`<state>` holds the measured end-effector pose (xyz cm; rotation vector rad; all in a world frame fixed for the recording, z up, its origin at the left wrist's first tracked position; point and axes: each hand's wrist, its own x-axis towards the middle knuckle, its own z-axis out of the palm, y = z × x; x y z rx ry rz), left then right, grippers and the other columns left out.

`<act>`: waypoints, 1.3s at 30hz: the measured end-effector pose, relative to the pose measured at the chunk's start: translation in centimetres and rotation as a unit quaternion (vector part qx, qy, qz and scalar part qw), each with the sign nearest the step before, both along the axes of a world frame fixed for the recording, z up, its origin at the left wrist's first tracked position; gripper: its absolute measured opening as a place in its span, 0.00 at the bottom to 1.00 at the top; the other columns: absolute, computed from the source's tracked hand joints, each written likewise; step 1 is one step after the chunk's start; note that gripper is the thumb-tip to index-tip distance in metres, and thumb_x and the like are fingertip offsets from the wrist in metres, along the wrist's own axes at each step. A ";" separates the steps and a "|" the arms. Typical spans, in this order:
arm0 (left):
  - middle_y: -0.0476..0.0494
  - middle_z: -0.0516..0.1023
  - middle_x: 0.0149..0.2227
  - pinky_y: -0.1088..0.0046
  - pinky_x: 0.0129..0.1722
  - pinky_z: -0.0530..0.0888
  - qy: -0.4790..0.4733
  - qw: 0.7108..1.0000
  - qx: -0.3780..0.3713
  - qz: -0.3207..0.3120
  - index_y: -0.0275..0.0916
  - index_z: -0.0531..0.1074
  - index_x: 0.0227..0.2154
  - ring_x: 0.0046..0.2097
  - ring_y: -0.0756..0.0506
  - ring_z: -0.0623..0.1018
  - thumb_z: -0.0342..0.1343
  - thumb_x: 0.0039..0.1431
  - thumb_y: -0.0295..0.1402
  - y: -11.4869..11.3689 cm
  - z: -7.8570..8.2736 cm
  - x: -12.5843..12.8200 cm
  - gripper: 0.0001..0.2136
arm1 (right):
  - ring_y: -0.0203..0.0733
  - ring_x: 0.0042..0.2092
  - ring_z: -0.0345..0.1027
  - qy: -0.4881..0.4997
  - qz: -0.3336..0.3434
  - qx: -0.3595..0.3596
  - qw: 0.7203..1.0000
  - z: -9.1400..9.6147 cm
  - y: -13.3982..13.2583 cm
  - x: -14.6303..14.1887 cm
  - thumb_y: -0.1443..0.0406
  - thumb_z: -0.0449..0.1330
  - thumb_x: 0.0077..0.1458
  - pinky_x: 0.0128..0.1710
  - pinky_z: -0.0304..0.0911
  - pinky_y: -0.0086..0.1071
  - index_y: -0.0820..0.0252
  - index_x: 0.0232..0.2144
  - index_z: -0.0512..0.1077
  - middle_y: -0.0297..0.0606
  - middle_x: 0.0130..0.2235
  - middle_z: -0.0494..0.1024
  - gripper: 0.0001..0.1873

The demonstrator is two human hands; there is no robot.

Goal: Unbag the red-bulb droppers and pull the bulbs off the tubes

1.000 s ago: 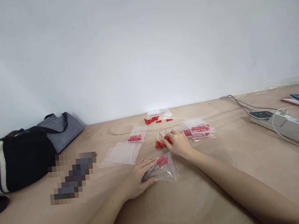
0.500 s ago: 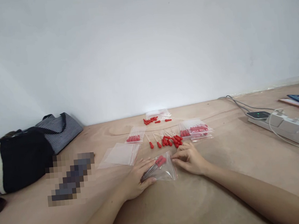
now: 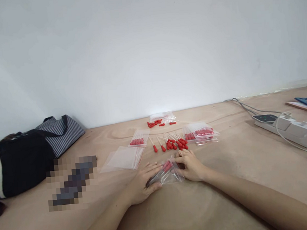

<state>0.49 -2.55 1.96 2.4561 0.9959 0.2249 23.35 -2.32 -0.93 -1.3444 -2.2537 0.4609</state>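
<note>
A clear zip bag (image 3: 166,178) lies between my hands on the wooden table, with droppers with red bulbs (image 3: 166,165) inside it. My left hand (image 3: 146,183) holds the bag's left end, fingers along the top edge and thumb at the lower edge. At the bag's right, mouth end, my right hand (image 3: 188,165) is closed on the film, its thumb partly behind the plastic. Just beyond my right hand is a loose pile of red-bulbed droppers (image 3: 173,144) with pale stems.
Flat zip bags (image 3: 122,157) lie left. Filled bags rest at back left (image 3: 137,142) and right (image 3: 203,132). More droppers (image 3: 154,123) lie near the wall. A dark bag (image 3: 25,162) and a pixelated object (image 3: 74,181) are left; a power strip (image 3: 291,128) is right.
My right hand has moved slightly left, farther over the zip bag's mouth. The film has bunched and the red bulbs inside have tilted. My left hand has barely moved.
</note>
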 end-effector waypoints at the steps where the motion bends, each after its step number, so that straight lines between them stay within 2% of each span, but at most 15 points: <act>1: 0.46 0.58 0.57 0.58 0.58 0.52 0.000 1.000 0.000 0.002 0.45 0.56 0.55 0.59 0.43 0.57 0.49 0.56 0.40 0.0 0.0 0.0 0.23 | 0.38 0.37 0.58 0.015 0.001 -0.007 1.000 0.0 0.0 0.1 0.54 0.59 0.46 0.39 0.48 0.35 0.51 0.35 0.73 0.34 0.32 0.67 0.13; 4: 0.46 0.58 0.57 0.57 0.58 0.52 0.005 1.000 -0.002 0.009 0.46 0.56 0.55 0.59 0.43 0.56 0.48 0.56 0.41 -0.1 0.0 -0.1 0.23 | 0.39 0.38 0.59 0.052 0.003 -0.021 0.998 0.0 0.1 0.3 0.53 0.61 0.41 0.41 0.48 0.36 0.54 0.29 0.73 0.33 0.32 0.67 0.14; 8: 0.45 0.58 0.58 0.57 0.58 0.51 0.010 1.000 -0.005 0.006 0.45 0.55 0.55 0.59 0.43 0.56 0.48 0.56 0.42 -0.1 0.1 -0.1 0.24 | 0.40 0.40 0.58 0.037 0.020 -0.018 0.999 0.1 0.0 0.1 0.52 0.63 0.37 0.42 0.48 0.38 0.52 0.35 0.72 0.34 0.35 0.68 0.20; 12: 0.45 0.58 0.58 0.57 0.58 0.53 0.011 1.000 -0.005 0.008 0.45 0.56 0.55 0.59 0.43 0.56 0.48 0.55 0.43 -0.1 0.0 -0.2 0.24 | 0.39 0.39 0.58 0.027 0.010 -0.016 0.999 0.3 -0.2 0.1 0.56 0.63 0.38 0.42 0.48 0.36 0.56 0.29 0.71 0.33 0.34 0.68 0.15; 17: 0.44 0.57 0.58 0.57 0.57 0.53 0.015 1.000 0.010 -0.003 0.44 0.56 0.55 0.59 0.42 0.55 0.48 0.55 0.43 0.0 -0.2 -0.4 0.25 | 0.42 0.41 0.58 0.003 0.029 -0.030 0.999 0.5 -0.3 0.3 0.51 0.63 0.37 0.43 0.48 0.39 0.53 0.39 0.69 0.35 0.38 0.67 0.25; 19: 0.45 0.57 0.58 0.57 0.57 0.53 0.015 1.000 0.014 -0.004 0.45 0.56 0.55 0.59 0.43 0.55 0.48 0.55 0.43 -0.1 -0.2 -0.3 0.24 | 0.42 0.41 0.58 -0.008 0.037 -0.038 0.999 0.6 -0.3 0.1 0.51 0.62 0.38 0.42 0.48 0.38 0.53 0.36 0.70 0.36 0.37 0.67 0.22; 23: 0.45 0.57 0.58 0.56 0.57 0.52 0.017 1.000 0.013 0.002 0.45 0.57 0.54 0.59 0.42 0.56 0.48 0.55 0.43 -0.2 0.1 -0.2 0.24 | 0.39 0.40 0.58 -0.001 0.023 -0.055 0.998 0.9 -0.3 0.0 0.56 0.64 0.36 0.42 0.48 0.37 0.58 0.27 0.68 0.33 0.35 0.67 0.16; 30: 0.44 0.55 0.59 0.55 0.57 0.52 0.021 1.000 0.014 0.001 0.45 0.57 0.55 0.59 0.40 0.55 0.49 0.53 0.45 -0.3 -0.1 -0.4 0.26 | 0.37 0.36 0.61 -0.024 0.050 -0.065 0.996 1.6 -0.7 1.7 0.61 0.63 0.36 0.40 0.49 0.34 0.59 0.25 0.66 0.31 0.31 0.69 0.12; 35: 0.43 0.53 0.59 0.54 0.57 0.53 0.032 0.999 0.024 -0.001 0.45 0.56 0.55 0.60 0.38 0.53 0.49 0.53 0.47 -0.4 -0.2 -0.4 0.26 | 0.35 0.33 0.61 -0.019 0.078 -0.069 0.994 1.8 -0.7 1.5 0.62 0.62 0.37 0.38 0.50 0.32 0.59 0.27 0.66 0.29 0.29 0.69 0.12; 39: 0.43 0.51 0.60 0.53 0.57 0.52 0.045 0.999 0.025 -0.002 0.45 0.54 0.56 0.60 0.37 0.51 0.49 0.53 0.48 -0.4 -0.4 -0.6 0.28 | 0.29 0.26 0.58 0.016 0.080 -0.118 0.990 1.8 -0.5 1.8 0.66 0.60 0.38 0.30 0.52 0.26 0.60 0.23 0.64 0.27 0.23 0.67 0.08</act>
